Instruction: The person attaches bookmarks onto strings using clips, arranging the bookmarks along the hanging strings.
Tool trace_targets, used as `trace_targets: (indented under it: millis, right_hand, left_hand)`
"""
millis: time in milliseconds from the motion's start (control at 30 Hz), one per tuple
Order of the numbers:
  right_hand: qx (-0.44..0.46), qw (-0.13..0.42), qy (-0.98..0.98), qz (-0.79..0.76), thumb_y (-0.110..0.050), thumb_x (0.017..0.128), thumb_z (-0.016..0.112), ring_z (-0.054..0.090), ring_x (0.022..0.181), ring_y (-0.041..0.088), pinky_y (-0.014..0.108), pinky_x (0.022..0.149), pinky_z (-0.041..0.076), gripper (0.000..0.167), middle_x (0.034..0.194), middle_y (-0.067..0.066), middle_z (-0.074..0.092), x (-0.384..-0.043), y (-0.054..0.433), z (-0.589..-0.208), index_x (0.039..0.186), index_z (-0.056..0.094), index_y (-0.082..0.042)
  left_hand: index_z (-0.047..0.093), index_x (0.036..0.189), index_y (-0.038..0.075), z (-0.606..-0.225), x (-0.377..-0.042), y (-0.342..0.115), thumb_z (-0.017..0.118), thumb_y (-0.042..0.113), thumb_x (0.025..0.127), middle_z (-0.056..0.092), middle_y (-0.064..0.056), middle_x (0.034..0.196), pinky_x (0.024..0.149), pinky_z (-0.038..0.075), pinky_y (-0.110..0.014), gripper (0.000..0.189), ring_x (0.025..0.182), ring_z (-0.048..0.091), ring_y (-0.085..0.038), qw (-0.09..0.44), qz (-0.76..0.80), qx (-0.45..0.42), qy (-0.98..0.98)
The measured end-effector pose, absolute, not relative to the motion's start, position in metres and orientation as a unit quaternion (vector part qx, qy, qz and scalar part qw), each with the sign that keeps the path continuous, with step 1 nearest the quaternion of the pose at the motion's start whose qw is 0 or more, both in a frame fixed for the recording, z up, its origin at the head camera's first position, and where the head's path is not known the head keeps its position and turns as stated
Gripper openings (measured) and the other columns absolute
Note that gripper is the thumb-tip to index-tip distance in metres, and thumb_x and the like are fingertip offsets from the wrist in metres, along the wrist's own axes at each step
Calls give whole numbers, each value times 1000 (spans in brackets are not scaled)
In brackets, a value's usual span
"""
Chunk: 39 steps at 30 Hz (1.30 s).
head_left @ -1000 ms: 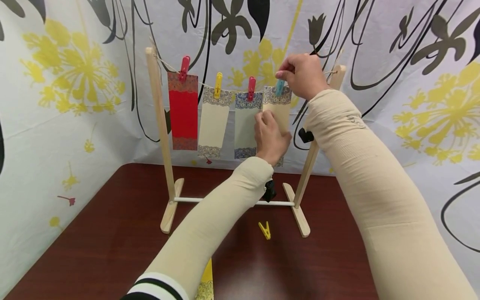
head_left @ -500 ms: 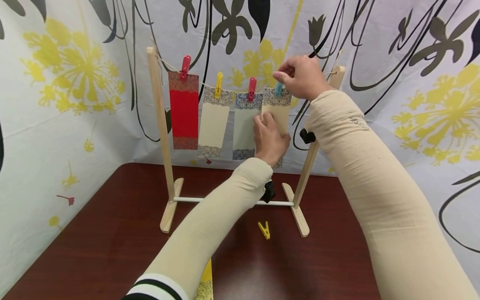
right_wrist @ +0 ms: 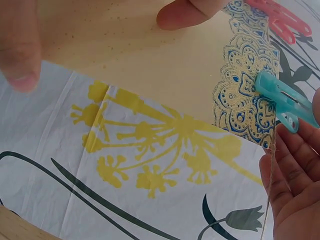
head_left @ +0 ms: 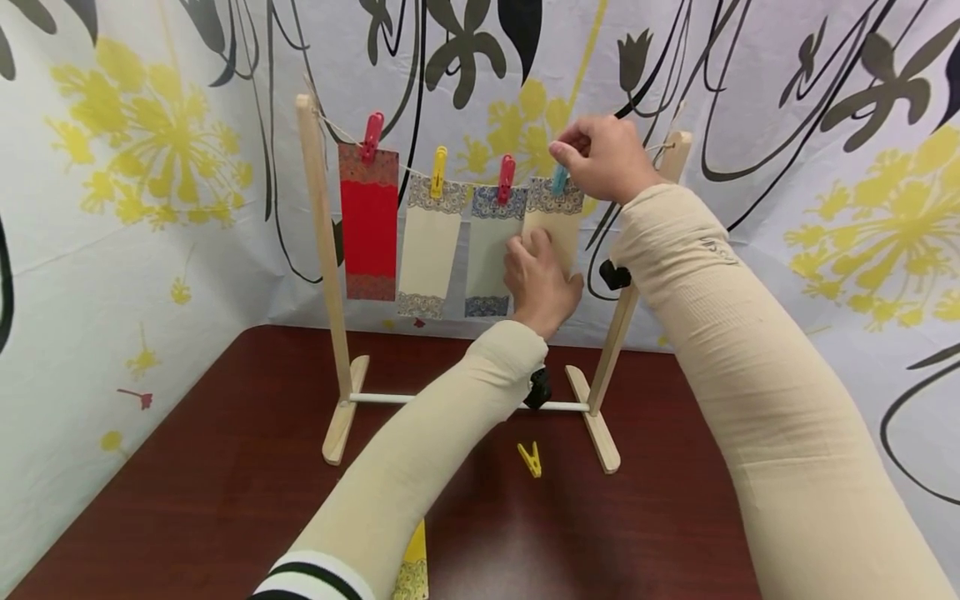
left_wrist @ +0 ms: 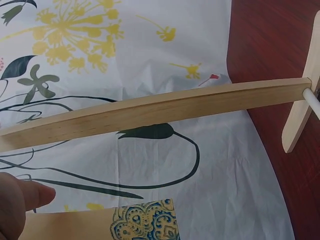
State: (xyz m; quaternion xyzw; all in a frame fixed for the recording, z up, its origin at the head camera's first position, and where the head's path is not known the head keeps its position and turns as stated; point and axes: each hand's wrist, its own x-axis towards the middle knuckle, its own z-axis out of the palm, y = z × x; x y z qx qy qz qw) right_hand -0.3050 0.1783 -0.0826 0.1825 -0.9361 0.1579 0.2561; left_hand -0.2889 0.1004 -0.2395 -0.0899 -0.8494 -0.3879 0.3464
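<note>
In the head view my right hand (head_left: 607,157) pinches the handles of a light-blue clothespin (head_left: 560,179). The clothespin's jaws sit over the patterned top of a cream paper card (head_left: 553,200) at the line. My left hand (head_left: 542,287) lies in front of this card, fingers loosely bent at its left side. The left thumb (right_wrist: 22,65) extends past the card's edge in the right wrist view. Left of it hang a grey-blue card (head_left: 491,250) under a pink clothespin (head_left: 506,177), a cream card (head_left: 431,250) under a yellow clothespin (head_left: 438,172), and a red card (head_left: 369,233).
A wooden stand (head_left: 324,250) carries the string (head_left: 480,182) between two posts. On the dark red table (head_left: 225,467) lie a loose yellow clothespin (head_left: 530,460) and a yellow card (head_left: 412,571), partly hidden by the left sleeve. Patterned cloth (head_left: 825,167) hangs behind.
My left hand has slipped slightly lower on the cream card. The right hand has dropped a little and stays at the blue clothespin; the hanging cards sway slightly.
</note>
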Motion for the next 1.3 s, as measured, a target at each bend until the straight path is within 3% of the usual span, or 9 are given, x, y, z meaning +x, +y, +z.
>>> trace_targets:
  millis: [200,467,1100,1300]
  right_hand:
    - [181,255,-936,161,-33,100,51,58,90,20,37,85,45,37,105,13,66,-306,179,-83,116,66,-3]
    - [179,257,-936,162,-33,100,51,58,90,19,35,85,45,36,105,12,66,-307,178,-84,114,65,-2]
    - [179,246,-937,170,-34,100,51,59,99,25,39,89,45,41,110,15,64,-306,177,-91,119,62,1]
    - [180,270,-929,179,-34,99,53,60,103,27,41,91,45,41,112,16,64,-305,179,-93,119,61,2]
  left_hand:
    - [43,113,11,-241,-287,101,81,31,76,34,-16,121,91,38,-41,58,110,41,-29,364,-371,-85,-850]
    - [40,123,13,-243,-283,100,80,31,77,25,-19,137,98,35,-46,64,125,33,-34,359,-379,-85,-849]
    - [38,128,16,-248,-277,83,77,34,79,24,-18,139,99,35,-46,65,126,33,-31,339,-362,-99,-862]
    - [36,128,17,-251,-278,80,78,33,79,24,-18,139,99,35,-45,67,126,33,-31,338,-363,-104,-862]
